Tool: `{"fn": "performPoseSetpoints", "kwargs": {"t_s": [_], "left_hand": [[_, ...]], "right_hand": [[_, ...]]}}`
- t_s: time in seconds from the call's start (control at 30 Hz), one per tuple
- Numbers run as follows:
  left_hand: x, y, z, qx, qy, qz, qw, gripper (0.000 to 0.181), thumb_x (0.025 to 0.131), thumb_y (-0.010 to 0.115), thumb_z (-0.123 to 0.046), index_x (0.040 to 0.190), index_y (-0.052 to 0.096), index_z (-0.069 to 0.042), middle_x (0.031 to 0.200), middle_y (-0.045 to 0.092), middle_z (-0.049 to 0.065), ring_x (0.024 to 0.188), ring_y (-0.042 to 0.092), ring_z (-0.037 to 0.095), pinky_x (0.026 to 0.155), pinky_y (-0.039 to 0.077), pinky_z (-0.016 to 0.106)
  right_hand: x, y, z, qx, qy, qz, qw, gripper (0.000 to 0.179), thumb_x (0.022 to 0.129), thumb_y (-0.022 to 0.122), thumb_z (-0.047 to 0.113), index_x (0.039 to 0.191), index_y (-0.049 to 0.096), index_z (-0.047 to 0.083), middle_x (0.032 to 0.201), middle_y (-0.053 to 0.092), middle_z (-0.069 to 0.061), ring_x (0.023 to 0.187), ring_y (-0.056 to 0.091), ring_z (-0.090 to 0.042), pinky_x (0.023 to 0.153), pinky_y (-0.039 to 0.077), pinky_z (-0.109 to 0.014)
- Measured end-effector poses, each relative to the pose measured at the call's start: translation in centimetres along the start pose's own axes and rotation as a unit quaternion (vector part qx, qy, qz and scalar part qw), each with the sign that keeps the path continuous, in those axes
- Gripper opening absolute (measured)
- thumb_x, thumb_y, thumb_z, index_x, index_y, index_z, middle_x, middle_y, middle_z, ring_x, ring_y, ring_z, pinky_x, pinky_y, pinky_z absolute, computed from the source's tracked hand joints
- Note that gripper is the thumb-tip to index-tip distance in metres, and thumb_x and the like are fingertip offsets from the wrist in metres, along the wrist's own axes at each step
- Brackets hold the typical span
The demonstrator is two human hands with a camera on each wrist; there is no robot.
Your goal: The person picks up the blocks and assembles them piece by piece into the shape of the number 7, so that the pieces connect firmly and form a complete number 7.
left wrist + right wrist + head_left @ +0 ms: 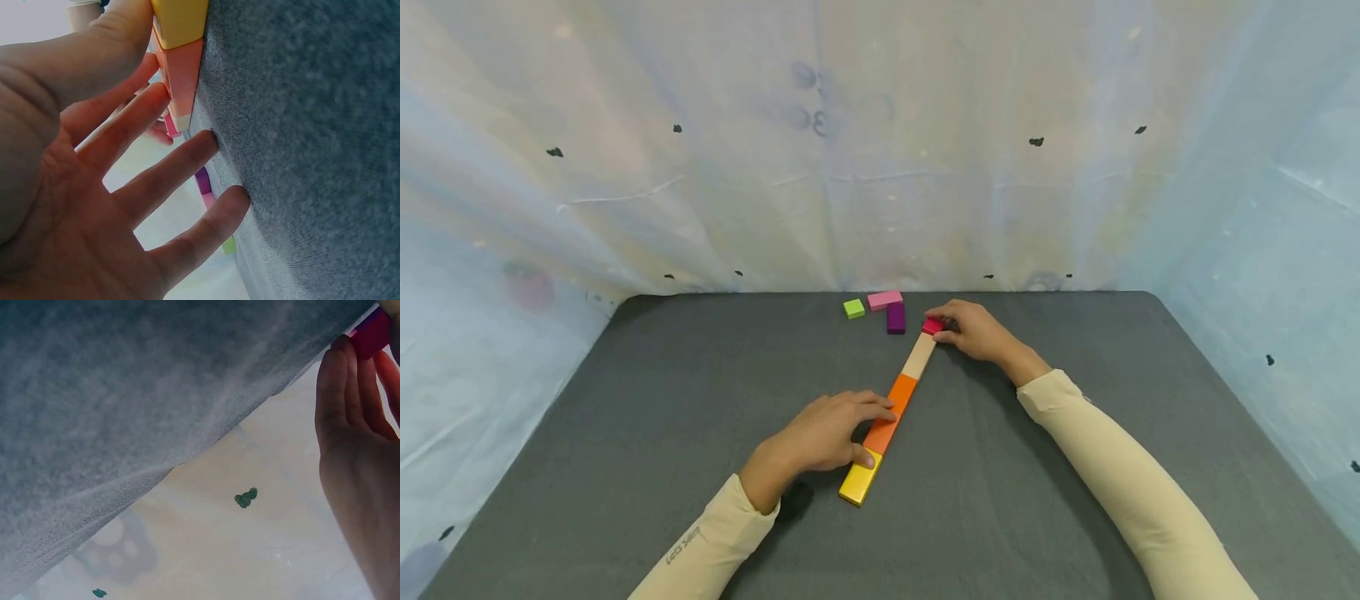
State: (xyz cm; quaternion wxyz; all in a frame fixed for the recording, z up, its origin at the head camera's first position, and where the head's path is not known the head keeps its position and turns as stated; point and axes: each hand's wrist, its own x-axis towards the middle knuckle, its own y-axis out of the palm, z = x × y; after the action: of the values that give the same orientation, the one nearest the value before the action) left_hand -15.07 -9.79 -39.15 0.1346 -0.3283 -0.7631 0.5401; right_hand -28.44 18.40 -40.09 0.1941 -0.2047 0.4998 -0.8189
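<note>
Four colours of block run in a slanting row across the surface (700, 375): a yellow block (860, 482) nearest me, an orange stretch (900, 393), a plain wood-toned block (919, 357) and a red block (932, 326) at the far end, touching the plain one or just beside it; I can't tell which. On my feed the right hand (976, 331) has a narrow grip, pinching the red block between thumb and fingers. The left hand (827, 429) has a wide grip, fingers spread, thumb at the yellow block and fingertips by the orange. I judge the pieces light and stiff, probably painted wood, hard to damage but easy to nudge out of line. The yellow face has a gloss, so I'd expect some slip; I'd take each block by its opposite long sides, low down, with a gentle squeeze. All are flat-faced and straight-edged, the red one short, the yellow oblong. Beyond lie a purple block (896, 318) and a pink block (884, 300), both oblong, and a squarish green block (853, 309). The grey covering looks finely woven and matt, which should give the blocks some drag.
</note>
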Motion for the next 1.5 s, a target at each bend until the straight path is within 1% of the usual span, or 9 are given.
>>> {"fn": "performPoseSetpoints", "kwargs": {"t_s": [0.23, 0.47, 0.57, 0.9, 1.0, 1.2, 1.5], "left_hand": [[-0.02, -0.22, -0.12, 0.004, 0.006, 0.000, 1.0000, 0.059, 0.082, 0.080, -0.034, 0.137, 0.061, -0.024, 0.146, 0.053, -0.007, 0.133, 0.052, 0.024, 0.103, 0.045, 0.055], [-0.36, -0.46, -0.19, 0.002, 0.003, 0.004, 1.0000, 0.058, 0.082, 0.080, -0.034, 0.137, 0.061, -0.024, 0.147, 0.052, -0.007, 0.133, 0.052, 0.024, 0.103, 0.045, 0.055], [-0.37, -0.44, -0.20, 0.002, 0.003, 0.004, 1.0000, 0.059, 0.083, 0.079, -0.035, 0.137, 0.061, -0.024, 0.147, 0.052, -0.007, 0.133, 0.052, 0.024, 0.104, 0.045, 0.055], [-0.34, -0.26, -0.17, 0.001, 0.007, 0.002, 1.0000, 0.058, 0.083, 0.079, -0.034, 0.138, 0.061, -0.024, 0.147, 0.052, -0.007, 0.133, 0.052, 0.024, 0.103, 0.046, 0.054], [-0.33, -0.32, -0.21, 0.001, 0.006, 0.000, 1.0000, 0.058, 0.083, 0.080, -0.034, 0.137, 0.061, -0.025, 0.146, 0.052, -0.007, 0.132, 0.053, 0.023, 0.103, 0.046, 0.052], [-0.39, -0.43, -0.42, -0.002, 0.002, 0.003, 1.0000, 0.058, 0.082, 0.080, -0.033, 0.137, 0.061, -0.024, 0.146, 0.052, -0.007, 0.132, 0.053, 0.024, 0.104, 0.046, 0.053], [-0.51, -0.47, -0.61, 0.000, 0.001, 0.005, 1.0000, 0.058, 0.083, 0.081, -0.032, 0.136, 0.061, -0.024, 0.146, 0.052, -0.007, 0.132, 0.054, 0.022, 0.104, 0.046, 0.051]], "right_hand": [[-0.04, -0.20, 0.00, -0.010, -0.007, 0.003, 0.9999, 0.045, 0.096, 0.067, 0.019, 0.138, 0.059, 0.004, 0.124, 0.064, -0.016, 0.104, 0.062, -0.028, 0.092, 0.052, -0.047], [0.02, 0.04, 0.04, 0.003, -0.013, 0.003, 0.9999, 0.039, 0.101, 0.059, 0.018, 0.138, 0.060, 0.005, 0.125, 0.064, -0.016, 0.104, 0.062, -0.028, 0.091, 0.050, -0.046], [0.03, 0.09, 0.06, 0.000, -0.013, 0.000, 0.9999, 0.038, 0.102, 0.057, 0.017, 0.137, 0.060, 0.005, 0.126, 0.064, -0.016, 0.105, 0.062, -0.028, 0.092, 0.050, -0.047], [-0.05, 0.25, 0.00, -0.027, -0.028, 0.008, 0.9992, 0.038, 0.101, 0.058, 0.015, 0.137, 0.060, 0.004, 0.125, 0.064, -0.017, 0.104, 0.063, -0.029, 0.091, 0.051, -0.046], [0.02, 0.18, 0.08, -0.026, -0.033, 0.007, 0.9991, 0.037, 0.101, 0.058, 0.015, 0.135, 0.061, 0.003, 0.124, 0.064, -0.018, 0.102, 0.063, -0.029, 0.090, 0.051, -0.046], [0.16, 0.27, 0.07, -0.019, -0.020, 0.011, 0.9996, 0.036, 0.101, 0.058, 0.017, 0.135, 0.063, 0.005, 0.124, 0.064, -0.016, 0.103, 0.062, -0.029, 0.091, 0.051, -0.046], [0.03, 0.05, 0.32, -0.016, -0.022, 0.009, 0.9996, 0.036, 0.100, 0.059, 0.017, 0.134, 0.063, 0.005, 0.123, 0.065, -0.016, 0.101, 0.062, -0.028, 0.089, 0.051, -0.046]]}}
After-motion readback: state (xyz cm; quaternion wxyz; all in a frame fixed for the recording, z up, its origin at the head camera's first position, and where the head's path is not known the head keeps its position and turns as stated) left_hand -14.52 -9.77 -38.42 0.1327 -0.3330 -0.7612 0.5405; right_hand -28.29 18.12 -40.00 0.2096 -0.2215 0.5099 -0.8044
